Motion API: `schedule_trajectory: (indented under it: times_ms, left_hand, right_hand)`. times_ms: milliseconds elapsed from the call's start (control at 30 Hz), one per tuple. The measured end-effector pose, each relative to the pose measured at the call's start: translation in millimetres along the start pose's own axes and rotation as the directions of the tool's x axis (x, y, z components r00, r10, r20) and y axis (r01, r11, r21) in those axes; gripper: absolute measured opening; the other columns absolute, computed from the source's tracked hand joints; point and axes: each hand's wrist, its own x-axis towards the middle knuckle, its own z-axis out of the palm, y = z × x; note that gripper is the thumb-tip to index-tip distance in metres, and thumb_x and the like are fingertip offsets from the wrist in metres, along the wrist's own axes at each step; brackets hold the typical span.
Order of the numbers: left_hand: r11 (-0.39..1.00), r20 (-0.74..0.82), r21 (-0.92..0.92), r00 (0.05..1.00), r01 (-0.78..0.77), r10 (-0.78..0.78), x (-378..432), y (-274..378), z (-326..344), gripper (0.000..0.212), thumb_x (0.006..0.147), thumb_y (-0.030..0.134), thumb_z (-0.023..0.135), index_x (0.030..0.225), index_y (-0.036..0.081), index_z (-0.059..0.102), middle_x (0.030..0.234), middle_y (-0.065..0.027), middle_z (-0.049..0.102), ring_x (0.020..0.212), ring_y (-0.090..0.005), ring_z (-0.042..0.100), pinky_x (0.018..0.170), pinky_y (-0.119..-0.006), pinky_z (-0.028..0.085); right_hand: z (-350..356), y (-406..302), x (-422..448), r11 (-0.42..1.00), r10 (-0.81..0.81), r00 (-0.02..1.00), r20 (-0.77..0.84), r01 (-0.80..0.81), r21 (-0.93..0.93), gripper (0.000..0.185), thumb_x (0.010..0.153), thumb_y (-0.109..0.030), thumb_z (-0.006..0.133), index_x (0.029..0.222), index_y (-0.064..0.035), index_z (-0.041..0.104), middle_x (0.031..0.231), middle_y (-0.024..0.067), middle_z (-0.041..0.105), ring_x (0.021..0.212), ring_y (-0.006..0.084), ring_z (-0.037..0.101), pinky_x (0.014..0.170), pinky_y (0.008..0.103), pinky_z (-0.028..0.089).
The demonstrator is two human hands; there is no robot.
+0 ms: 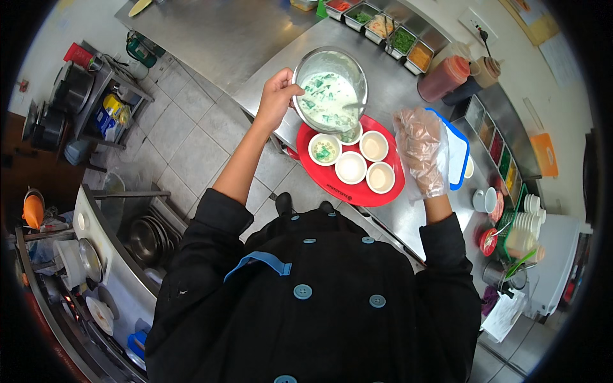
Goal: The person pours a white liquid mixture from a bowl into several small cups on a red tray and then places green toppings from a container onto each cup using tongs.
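Observation:
My left hand (279,95) grips the rim of a steel mixing bowl (359,62), tilted over a red oval tray (306,158). Creamy liquid with green jelly pieces (325,98) fills part of the bowl, and some spills at its lip over a white cup (352,135). One cup (325,150) on the tray contains green pieces and small pale balls. Several other white cups (351,167) stand beside it, their contents pale or unclear. My right hand (420,139), in a clear plastic glove, is at the tray's right, near a blue-rimmed white lid (459,153); its fingers are partly hidden.
Steel pans of chopped toppings (402,40) line the counter's back, beside sauce bottles (443,79). More inset containers (495,143), a white mug (484,200) and a green basket of stacked cups (524,225) are at right. A steel counter (206,38) extends left, above the tiled floor.

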Motion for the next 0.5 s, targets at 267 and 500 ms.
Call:
schedule_trajectory:
  times_ms: [267, 500]
  left_hand:
    - [0.984, -0.003, -0.171, 0.999, 0.047, -0.048, 1.6, -7.3, 0.8, 0.021, 0.073, -0.002, 0.056, 0.067, 0.011, 0.042, 0.060, 0.0029, 0.047, 0.048, -0.0056, 0.043, 0.042, -0.021, 0.035]
    - [0.966, -0.066, -0.248, 0.994, 0.069, -0.087, -7.0, -6.3, 5.2, 0.021, 0.074, -0.003, 0.055, 0.068, 0.011, 0.041, 0.061, 0.0020, 0.048, 0.049, -0.0067, 0.045, 0.041, -0.022, 0.036]
  right_hand:
    - [34.9, -0.9, 27.5, 0.992, -0.122, 0.977, -0.175, 0.126, 0.008, 0.008, 0.070, -0.004, 0.059, 0.077, -0.0070, 0.058, 0.069, 0.0119, 0.053, 0.064, 0.0327, 0.053, 0.054, 0.0436, 0.041]
    - [48.3, -6.0, 26.4, 0.947, 0.129, 0.959, 0.253, -0.195, 0.257, 0.009, 0.066, -0.007, 0.060, 0.075, -0.0042, 0.060, 0.073, 0.0133, 0.060, 0.072, 0.0330, 0.058, 0.061, 0.0396, 0.045]
